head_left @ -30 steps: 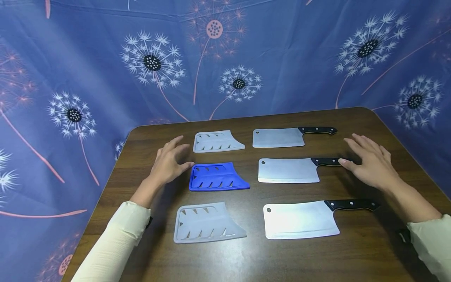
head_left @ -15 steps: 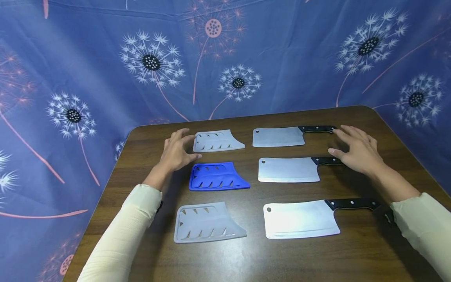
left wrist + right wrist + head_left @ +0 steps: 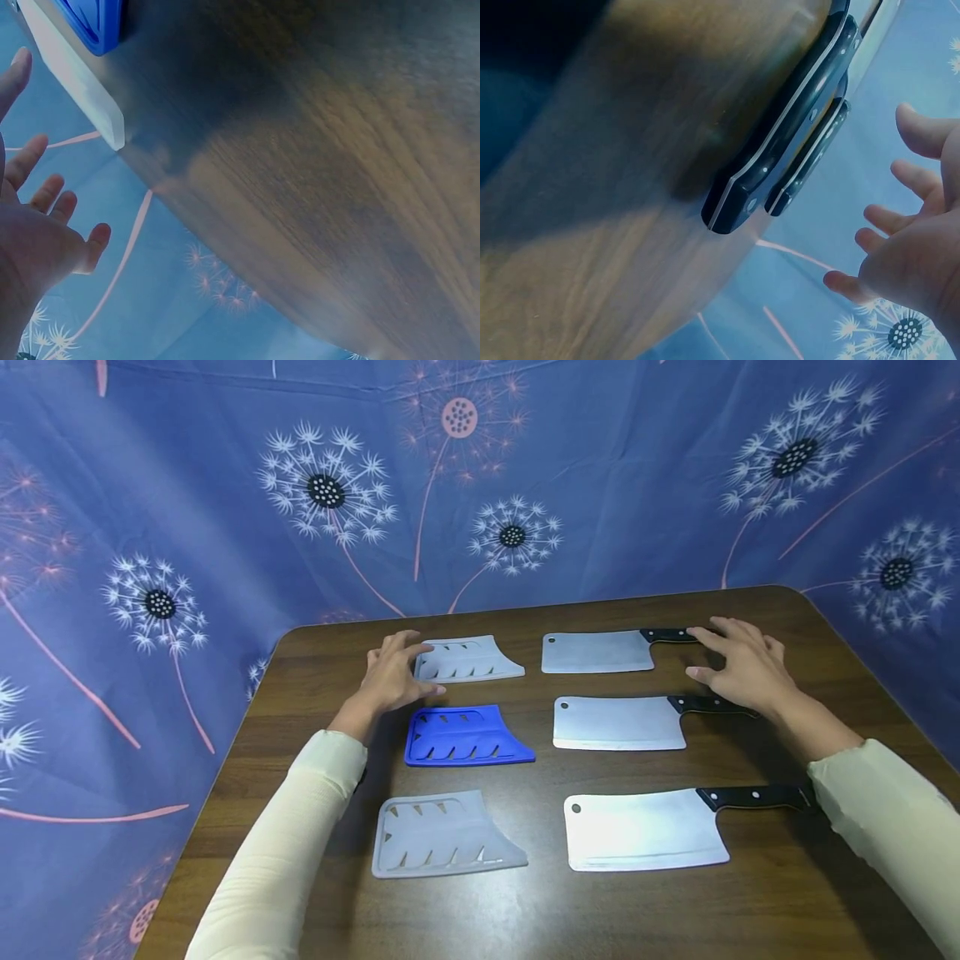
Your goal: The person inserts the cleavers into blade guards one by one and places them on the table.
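Observation:
In the head view my left hand point(image 3: 392, 675) hovers with spread fingers at the left end of the far white blade cover point(image 3: 468, 660). The blue blade cover point(image 3: 468, 737) lies just nearer, below the thumb. My right hand point(image 3: 746, 667) is spread over the black handle of the far cleaver point(image 3: 597, 652), hiding the handle's end. Below that hand lies the middle cleaver point(image 3: 619, 724). Both wrist views show the fingers loosely extended with nothing held; the left wrist view has the left hand point(image 3: 45, 225), the right wrist view the right hand point(image 3: 915, 225).
Nearest the front edge lie another white blade cover point(image 3: 447, 837) on the left and a larger cleaver point(image 3: 645, 832) on the right. All rest on a brown wooden table point(image 3: 540, 914). A blue dandelion-print cloth point(image 3: 615, 485) hangs behind it.
Both hands have moved away from the body and inward, the left from beside the blue cover to the far white cover, the right from the middle cleaver's handle to the far one. Covers and cleavers stay put.

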`<action>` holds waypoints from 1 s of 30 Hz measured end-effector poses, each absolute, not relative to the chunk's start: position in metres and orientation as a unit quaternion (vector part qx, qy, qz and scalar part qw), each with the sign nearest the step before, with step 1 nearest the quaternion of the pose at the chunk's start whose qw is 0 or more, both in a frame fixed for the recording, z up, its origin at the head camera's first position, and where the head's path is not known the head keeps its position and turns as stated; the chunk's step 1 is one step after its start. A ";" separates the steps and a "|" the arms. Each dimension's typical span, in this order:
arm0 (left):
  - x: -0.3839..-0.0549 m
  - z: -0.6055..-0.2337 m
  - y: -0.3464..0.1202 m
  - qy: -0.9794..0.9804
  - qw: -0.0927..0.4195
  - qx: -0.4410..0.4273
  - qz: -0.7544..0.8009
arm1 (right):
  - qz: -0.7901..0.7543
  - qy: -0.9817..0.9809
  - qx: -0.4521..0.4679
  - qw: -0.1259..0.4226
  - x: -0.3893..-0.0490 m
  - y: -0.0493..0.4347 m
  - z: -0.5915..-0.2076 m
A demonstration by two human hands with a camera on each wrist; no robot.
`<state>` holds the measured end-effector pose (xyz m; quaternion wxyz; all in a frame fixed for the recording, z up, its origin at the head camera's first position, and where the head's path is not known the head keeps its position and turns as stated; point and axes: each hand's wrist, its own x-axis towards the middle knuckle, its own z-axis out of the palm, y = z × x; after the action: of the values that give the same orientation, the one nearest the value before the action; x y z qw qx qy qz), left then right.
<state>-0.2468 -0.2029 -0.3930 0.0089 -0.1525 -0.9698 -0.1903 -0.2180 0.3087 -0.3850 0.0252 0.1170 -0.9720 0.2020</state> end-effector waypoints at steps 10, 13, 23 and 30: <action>-0.264 -0.393 -0.194 -0.975 -0.029 -0.136 -0.173 | 0.179 -0.976 0.127 0.009 -0.238 0.306 -0.388; -0.269 -0.392 -0.191 -0.977 -0.052 -0.132 -0.162 | 0.172 -0.977 0.128 -0.003 -0.243 0.306 -0.389; -0.280 -0.394 -0.180 -0.976 -0.137 -0.129 -0.109 | 0.139 -0.981 0.125 -0.048 -0.261 0.301 -0.389; -0.287 -0.393 -0.172 -0.973 -0.170 -0.126 -0.094 | 0.116 -0.983 0.120 -0.078 -0.274 0.301 -0.388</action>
<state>-0.2869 -0.1719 -0.3929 -0.1700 -0.1259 -0.9728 -0.0941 -0.2738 0.3009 -0.3880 -0.0782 0.1199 -0.9828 0.1164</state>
